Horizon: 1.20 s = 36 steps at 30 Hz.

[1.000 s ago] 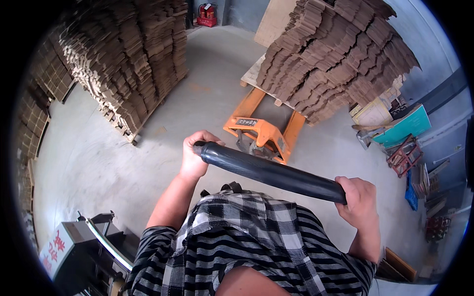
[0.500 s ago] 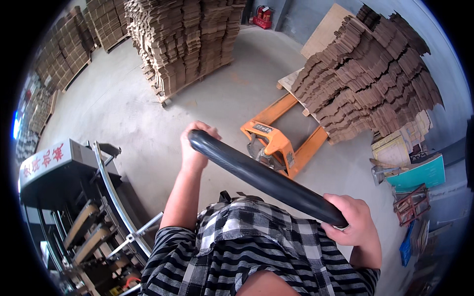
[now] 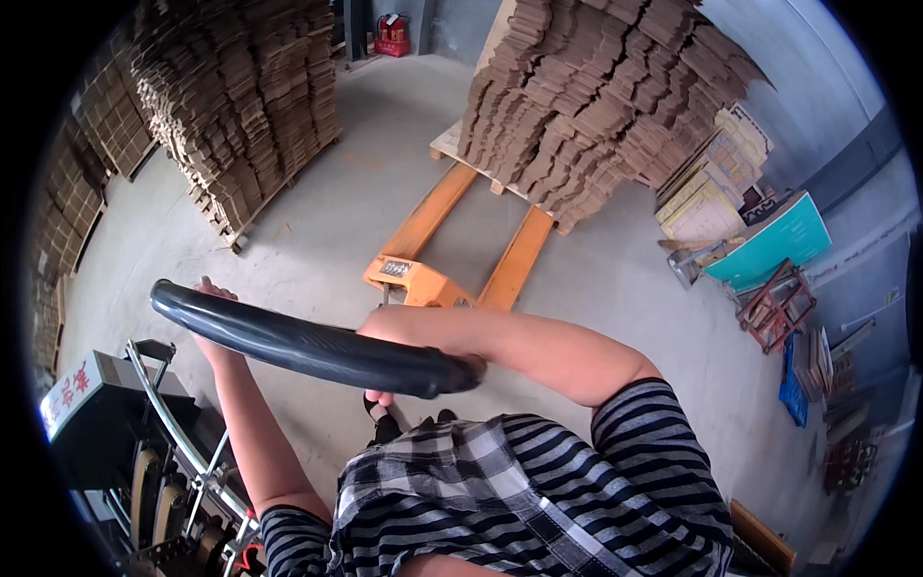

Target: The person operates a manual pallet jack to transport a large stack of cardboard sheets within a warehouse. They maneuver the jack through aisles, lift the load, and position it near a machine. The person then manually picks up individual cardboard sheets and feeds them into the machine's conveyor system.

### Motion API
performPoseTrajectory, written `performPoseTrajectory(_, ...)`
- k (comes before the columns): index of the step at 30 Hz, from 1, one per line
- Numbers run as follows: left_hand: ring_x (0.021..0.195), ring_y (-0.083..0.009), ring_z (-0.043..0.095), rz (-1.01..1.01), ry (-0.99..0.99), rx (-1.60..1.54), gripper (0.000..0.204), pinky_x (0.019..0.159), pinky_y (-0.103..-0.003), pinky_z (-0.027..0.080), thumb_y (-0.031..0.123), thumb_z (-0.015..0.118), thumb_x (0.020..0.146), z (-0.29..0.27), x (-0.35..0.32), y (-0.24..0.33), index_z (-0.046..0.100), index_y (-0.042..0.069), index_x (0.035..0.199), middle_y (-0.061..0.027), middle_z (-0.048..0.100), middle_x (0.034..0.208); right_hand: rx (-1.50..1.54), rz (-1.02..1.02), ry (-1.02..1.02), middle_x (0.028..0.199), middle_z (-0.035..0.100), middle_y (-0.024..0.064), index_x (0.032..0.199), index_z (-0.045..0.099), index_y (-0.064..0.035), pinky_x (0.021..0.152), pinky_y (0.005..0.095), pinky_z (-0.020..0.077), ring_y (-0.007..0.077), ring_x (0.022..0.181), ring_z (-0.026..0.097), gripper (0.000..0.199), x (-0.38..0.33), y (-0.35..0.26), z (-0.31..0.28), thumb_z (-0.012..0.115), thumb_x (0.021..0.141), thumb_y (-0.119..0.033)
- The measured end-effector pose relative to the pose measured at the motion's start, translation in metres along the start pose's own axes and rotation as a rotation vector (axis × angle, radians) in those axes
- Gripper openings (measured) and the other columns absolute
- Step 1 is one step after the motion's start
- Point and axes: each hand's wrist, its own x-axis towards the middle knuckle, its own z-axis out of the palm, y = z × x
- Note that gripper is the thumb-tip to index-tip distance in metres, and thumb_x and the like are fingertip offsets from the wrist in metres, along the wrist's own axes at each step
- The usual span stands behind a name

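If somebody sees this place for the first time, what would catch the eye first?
Probably the black handle bar across the middle, with the left hand at its far end and the right arm folded behind it. Beyond it, an orange pallet jack runs its forks under a tall stack of cardboard. More cardboard stacks stand at upper left.

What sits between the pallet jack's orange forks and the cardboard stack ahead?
Nothing visible does. The orange pallet jack already has its fork tips under the pallet of the cardboard stack. The left hand grips the black handle; the right hand is mostly hidden behind it.
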Motion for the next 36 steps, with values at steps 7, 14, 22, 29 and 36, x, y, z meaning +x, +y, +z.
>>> performPoseTrajectory(7, 0.056, -0.0148, 0.052, -0.165, -0.011, -0.188, 0.014, 0.053, -0.028, 0.045, 0.018, 0.055, 0.092, -0.015, -0.017, 0.025, 0.059, 0.005, 0.098, -0.0018, 0.052, 0.064, -0.138, -0.095, -0.084, 0.071, 0.063, 0.0166, 0.084, 0.058, 0.0058, 0.055, 0.0298, 0.0533, 0.0206, 0.060, 0.065, 0.014, -0.007, 0.018, 0.003, 0.054, 0.085, -0.008)
performPoseTrajectory(14, 0.067, -0.0109, 0.055, -0.038, 0.085, 0.302, 0.013, 0.057, -0.024, 0.045, 0.005, 0.049, 0.084, -0.016, -0.096, -0.006, 0.055, 0.005, 0.096, -0.0011, 0.057, 0.079, -0.136, -0.193, -0.045, 0.076, 0.064, 0.0118, 0.094, 0.059, 0.0020, 0.064, 0.0267, 0.0530, 0.0167, 0.066, 0.065, 0.028, -0.012, 0.029, 0.028, 0.066, 0.083, -0.023)
performPoseTrajectory(22, 0.101, -0.0163, 0.058, -0.237, 0.059, 0.349, 0.037, 0.088, -0.030, 0.044, 0.023, 0.055, 0.094, -0.018, -0.249, -0.048, 0.049, 0.002, 0.123, -0.0088, 0.062, 0.109, -0.323, -0.176, 0.051, 0.077, 0.068, 0.0172, 0.092, 0.061, 0.0083, 0.062, 0.0272, 0.0569, 0.0235, 0.066, 0.069, 0.022, 0.000, 0.020, 0.016, 0.054, 0.091, -0.012)
performPoseTrajectory(29, 0.093, -0.0168, 0.062, -0.532, -0.016, 0.677, 0.034, 0.082, -0.031, 0.050, 0.018, 0.067, 0.083, -0.048, -0.374, -0.024, 0.060, 0.000, 0.110, -0.0098, 0.066, 0.100, -0.337, -0.250, 0.012, 0.077, 0.068, 0.0175, 0.093, 0.061, 0.0070, 0.062, 0.0296, 0.0579, 0.0237, 0.066, 0.069, 0.022, 0.006, 0.049, 0.037, 0.055, 0.091, -0.014)
performPoseTrajectory(36, 0.092, -0.0179, 0.063, -0.434, -0.006, 0.622, 0.035, 0.082, -0.031, 0.051, 0.016, 0.067, 0.082, -0.055, -0.390, -0.015, 0.059, -0.003, 0.111, -0.0123, 0.065, 0.102, -0.366, -0.241, 0.023, 0.077, 0.068, 0.0154, 0.093, 0.061, 0.0049, 0.062, 0.0297, 0.0569, 0.0218, 0.067, 0.068, 0.023, 0.006, 0.054, 0.056, 0.059, 0.089, -0.018)
